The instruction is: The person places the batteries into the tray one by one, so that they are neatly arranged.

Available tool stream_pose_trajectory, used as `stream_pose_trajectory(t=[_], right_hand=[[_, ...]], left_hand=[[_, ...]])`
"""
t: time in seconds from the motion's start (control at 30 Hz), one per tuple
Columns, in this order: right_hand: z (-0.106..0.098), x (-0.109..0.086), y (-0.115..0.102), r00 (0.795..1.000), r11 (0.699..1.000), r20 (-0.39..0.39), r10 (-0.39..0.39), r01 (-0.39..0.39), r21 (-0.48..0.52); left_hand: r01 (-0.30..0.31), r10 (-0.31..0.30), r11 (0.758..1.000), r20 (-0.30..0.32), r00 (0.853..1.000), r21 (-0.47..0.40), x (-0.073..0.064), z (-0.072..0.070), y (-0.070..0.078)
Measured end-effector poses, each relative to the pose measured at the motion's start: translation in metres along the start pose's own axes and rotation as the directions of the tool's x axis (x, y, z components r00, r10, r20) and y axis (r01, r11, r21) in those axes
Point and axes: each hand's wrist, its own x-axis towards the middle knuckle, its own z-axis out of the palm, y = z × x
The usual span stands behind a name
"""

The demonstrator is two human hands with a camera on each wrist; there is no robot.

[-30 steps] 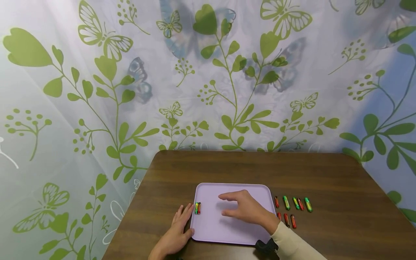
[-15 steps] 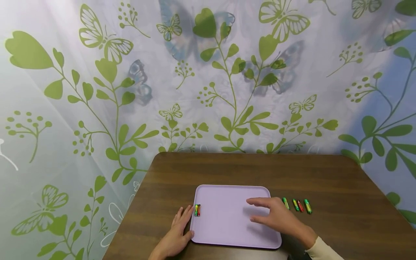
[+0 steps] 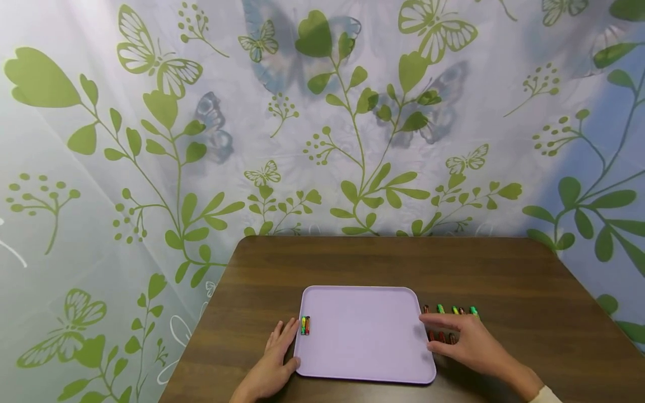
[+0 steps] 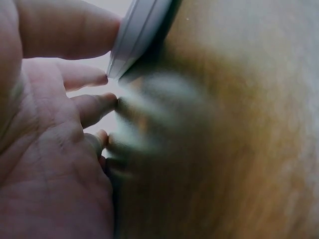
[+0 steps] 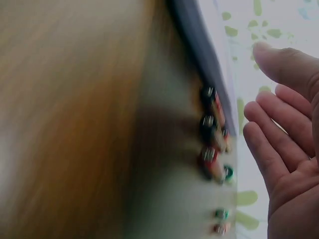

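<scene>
My left hand (image 3: 272, 358) rests with its fingers extended along the left edge of a smooth, pale lilac tray (image 3: 363, 336), its thumb near the closest corner. My right hand (image 3: 471, 341) hangs above the tray's right edge, empty, thumb and fingers held well apart. The tray is a shallow rectangle with rounded corners and a thin raised rim, its surface matte, its long sides running left to right.

Inside it, just beside the left rim, lie two slim, glossy cylindrical batteries, a green-and-yellow battery (image 3: 303, 326) and a red battery (image 3: 308, 326). They lie side by side, long axes running near to far, parallel to that rim; I can't tell which way their terminals face.

Right of the tray, more batteries (image 3: 442, 337) lie loose in two rough rows, partly hidden by my right hand. These also point roughly away from me, and their rounded ends gleam in the right wrist view, where they are blurred.

The table (image 3: 383, 257) is dark brown with streaky wood grain and rounded far corners. Behind it hangs a pale, softly creased cloth (image 3: 312, 218) printed with green leaves and butterflies.
</scene>
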Motion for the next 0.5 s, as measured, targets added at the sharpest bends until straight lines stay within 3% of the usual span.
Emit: stream_pose_trajectory(t=[0.33,0.5], right_hand=[[-0.026,-0.025,0.007,0.993,0.988,-0.004,0.118,-0.118,-0.101],[-0.032,-0.031,0.012,0.984,0.977,0.03,0.173,-0.167,-0.134]], left_hand=[[-0.001,0.001,1.0,-0.015,1.0,0.013,0.001,0.0,0.0],[-0.005,0.005,1.0,-0.015,1.0,0.013,0.001,0.001,0.001]])
